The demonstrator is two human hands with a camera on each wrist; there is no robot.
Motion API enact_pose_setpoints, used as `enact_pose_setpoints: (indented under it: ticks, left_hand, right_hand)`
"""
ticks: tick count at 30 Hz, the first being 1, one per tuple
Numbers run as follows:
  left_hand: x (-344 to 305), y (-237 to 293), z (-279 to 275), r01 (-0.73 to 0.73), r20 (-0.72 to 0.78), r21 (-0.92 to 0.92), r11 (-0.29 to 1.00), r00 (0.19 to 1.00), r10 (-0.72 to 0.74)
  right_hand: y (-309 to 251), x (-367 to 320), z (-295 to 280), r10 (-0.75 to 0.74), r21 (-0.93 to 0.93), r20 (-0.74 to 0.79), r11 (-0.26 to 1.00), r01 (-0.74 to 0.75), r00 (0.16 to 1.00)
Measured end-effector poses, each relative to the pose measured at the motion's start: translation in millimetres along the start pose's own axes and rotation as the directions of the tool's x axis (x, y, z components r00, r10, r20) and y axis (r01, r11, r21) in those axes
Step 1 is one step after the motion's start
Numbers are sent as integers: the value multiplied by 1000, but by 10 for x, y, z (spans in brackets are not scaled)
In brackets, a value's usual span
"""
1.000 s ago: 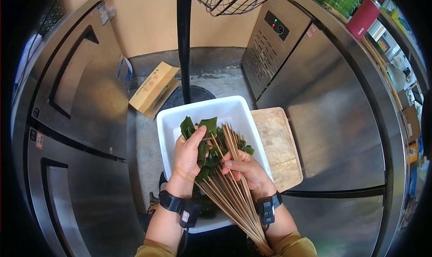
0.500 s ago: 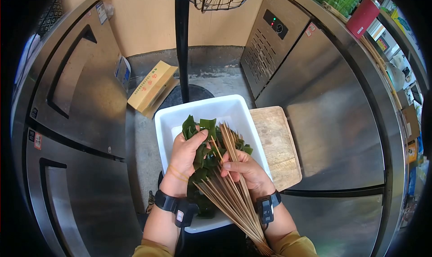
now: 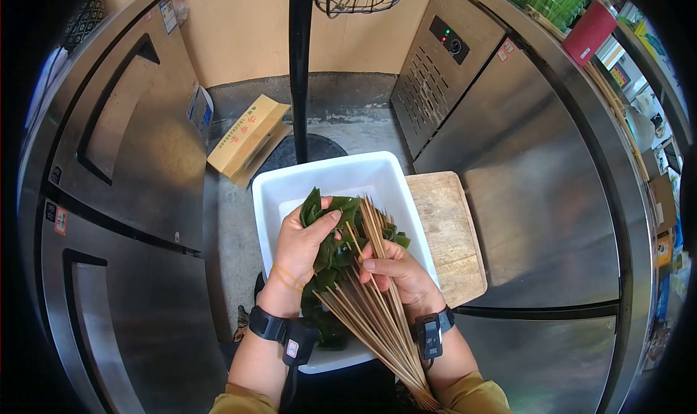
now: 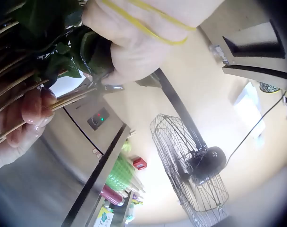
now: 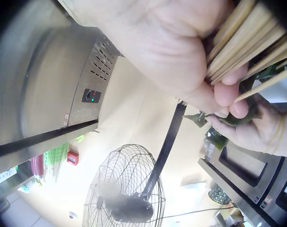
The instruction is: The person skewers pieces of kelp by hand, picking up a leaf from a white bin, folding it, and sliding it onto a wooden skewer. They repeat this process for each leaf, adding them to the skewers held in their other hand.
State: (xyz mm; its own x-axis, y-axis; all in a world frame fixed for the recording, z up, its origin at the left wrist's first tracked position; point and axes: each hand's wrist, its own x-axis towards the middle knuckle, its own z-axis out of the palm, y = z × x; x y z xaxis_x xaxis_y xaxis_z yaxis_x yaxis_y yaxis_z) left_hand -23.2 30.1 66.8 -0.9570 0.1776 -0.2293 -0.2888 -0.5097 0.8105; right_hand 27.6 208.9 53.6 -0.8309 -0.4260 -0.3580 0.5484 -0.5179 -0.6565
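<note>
My left hand [image 3: 296,246] pinches a dark green sheet of wet kelp [image 3: 310,209] between thumb and fingers, over a white plastic tub [image 3: 392,169]. In my right hand [image 3: 404,275], thumb and fingertips pinch one thin bamboo skewer [image 3: 354,238], its tip pointing up at the kelp beside the left fingers. A thick bundle of bamboo skewers [image 3: 385,334] runs under and through the right hand, fanned out toward my body. More kelp [image 3: 330,327] lies in the tub below the skewers. The left wrist view shows the right fingertips [image 4: 32,111] on the skewer, close to the folded kelp [image 4: 89,49].
Right of the tub lies a wooden board [image 3: 450,240]. A cardboard box [image 3: 247,134] sits on the floor behind, near the black pole [image 3: 299,73] of a standing fan [image 5: 129,189]. Steel cabinets [image 3: 537,189] flank both sides, and a red cylinder [image 3: 589,33] stands on the right-hand counter.
My left hand has shifted a little and turned the kelp sheet, bringing it nearer the tip of the pinched skewer. The right hand and the bundle have hardly moved.
</note>
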Motion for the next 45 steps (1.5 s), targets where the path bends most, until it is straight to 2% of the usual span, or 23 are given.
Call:
enact_pose_setpoints:
  ticks: [8, 13, 17, 18, 22, 25, 29, 32, 35, 37, 38, 40, 42, 45]
  left_hand:
    - [-70, 82, 76, -79, 79, 298, 951, 995, 58]
    - [-160, 59, 127, -140, 149, 515, 845, 986, 72]
    - [-253, 8, 137, -283, 278, 626, 726, 952, 131]
    - [-256, -15, 126, -294, 291, 624, 724, 947, 134]
    - [-220, -51, 76, -3, 136, 398, 917, 989, -56]
    - [-166, -142, 36, 30, 99, 387, 922, 992, -74]
    - [-78, -286, -64, -58, 82, 515, 855, 996, 18]
    - [-60, -301, -50, -43, 64, 534, 845, 998, 10]
    - [-31, -346, -56, -36, 79, 545, 837, 997, -9]
    - [-8, -356, -71, -42, 103, 581, 813, 994, -22]
    - [-16, -336, -68, -33, 92, 516, 856, 996, -17]
    - [-37, -243, -41, -23, 74, 379, 925, 997, -5]
    - [-80, -89, -58, 92, 100, 192, 977, 989, -113]
    - [-118, 45, -79, 212, 139, -39, 976, 969, -205]
  right_hand:
    - [7, -1, -14, -17, 2, -5, 1000, 17, 1000]
    - [18, 0, -60, -64, 35, -15, 997, 65, 998]
    - [9, -4, -68, -69, 1, -48, 998, 69, 996]
    - [-14, -16, -39, -62, -19, -66, 998, 61, 996]
    - [-30, -28, 2, -93, -84, -152, 993, 81, 984]
    - [-35, -59, 3, -99, -90, -161, 992, 85, 982]
    - [-88, -110, 43, -131, -69, -238, 991, 117, 962]
    - [-131, -148, 18, -99, 43, -85, 994, 103, 992]
    - [-127, -130, -39, -62, 340, 151, 941, 7, 987]
    - [-77, -84, -33, 2, 275, 23, 961, -8, 1000]
    - [-49, -67, -34, 29, 244, -43, 970, -18, 999]
    - [-16, -37, -77, 41, 248, -11, 968, -37, 999]
    - [-22, -39, -62, 48, 239, 1, 970, -47, 999]
    - [14, -20, -43, 51, 211, -61, 977, -37, 997]
